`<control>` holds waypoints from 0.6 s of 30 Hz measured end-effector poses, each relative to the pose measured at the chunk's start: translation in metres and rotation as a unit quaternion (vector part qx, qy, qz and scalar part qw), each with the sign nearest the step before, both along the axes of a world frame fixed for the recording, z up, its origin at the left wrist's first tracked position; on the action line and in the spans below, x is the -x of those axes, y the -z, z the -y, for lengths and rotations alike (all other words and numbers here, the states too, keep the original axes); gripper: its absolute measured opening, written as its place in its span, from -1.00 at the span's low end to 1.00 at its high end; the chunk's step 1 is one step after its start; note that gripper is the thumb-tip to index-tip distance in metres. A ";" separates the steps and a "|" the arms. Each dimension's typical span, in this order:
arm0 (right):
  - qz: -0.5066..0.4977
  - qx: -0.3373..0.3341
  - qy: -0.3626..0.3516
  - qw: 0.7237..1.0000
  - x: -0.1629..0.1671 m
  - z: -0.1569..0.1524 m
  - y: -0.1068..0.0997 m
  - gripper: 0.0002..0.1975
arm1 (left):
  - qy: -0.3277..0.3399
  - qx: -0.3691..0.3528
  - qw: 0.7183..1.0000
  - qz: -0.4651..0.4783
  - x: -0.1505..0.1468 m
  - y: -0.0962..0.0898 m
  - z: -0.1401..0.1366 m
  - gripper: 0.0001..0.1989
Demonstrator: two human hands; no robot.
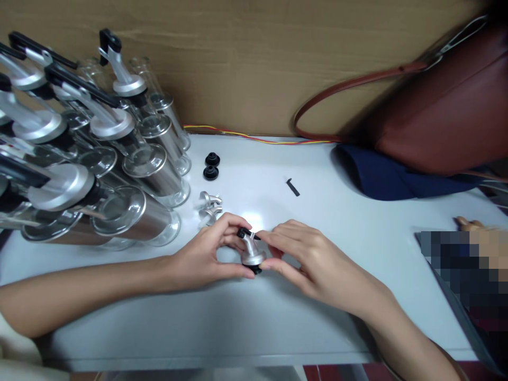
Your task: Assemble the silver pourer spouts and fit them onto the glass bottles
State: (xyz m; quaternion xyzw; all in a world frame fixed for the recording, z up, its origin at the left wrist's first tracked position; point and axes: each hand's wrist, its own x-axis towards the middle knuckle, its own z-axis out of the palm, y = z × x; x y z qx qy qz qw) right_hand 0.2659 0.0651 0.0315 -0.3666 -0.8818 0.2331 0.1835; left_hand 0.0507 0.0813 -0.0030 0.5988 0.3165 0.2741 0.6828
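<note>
From my remote seat I view the pour spout point(250, 248) near the front of the tabletop point(166, 323), roughly upright between both hands; whether its base rests there I cannot tell. The left hand point(210, 254) pinches it, thumb at the black stopper point(256, 270), fingers behind the spout. The right hand point(313, 259) has its thumb at the metal collar and its index finger at the black lever point(243, 233). I judge the step in hand to be seating or adjusting that lever; the next move seems to call for a steady left grip and light right-hand pressure. Two loose metal spouts point(210, 212) lie just beyond the left hand.
</note>
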 end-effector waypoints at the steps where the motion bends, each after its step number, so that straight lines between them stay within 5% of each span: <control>1: -0.007 0.001 -0.002 1.000 0.000 0.000 0.000 -0.69 | 0.001 0.006 1.000 -0.003 0.000 0.000 -0.001 -0.44; 8: -0.027 0.040 0.014 0.999 -0.001 0.000 -0.003 -0.77 | 0.012 0.018 1.000 -0.007 -0.001 -0.001 -0.001 -0.45; 13: 0.005 0.049 0.071 0.996 0.000 0.000 0.000 -0.60 | 0.002 0.009 1.000 -0.008 -0.001 -0.002 0.000 -0.48; 18: -0.007 0.049 0.087 0.995 0.001 0.001 0.002 -0.77 | -0.021 -0.002 1.000 0.008 -0.002 -0.005 -0.002 -0.59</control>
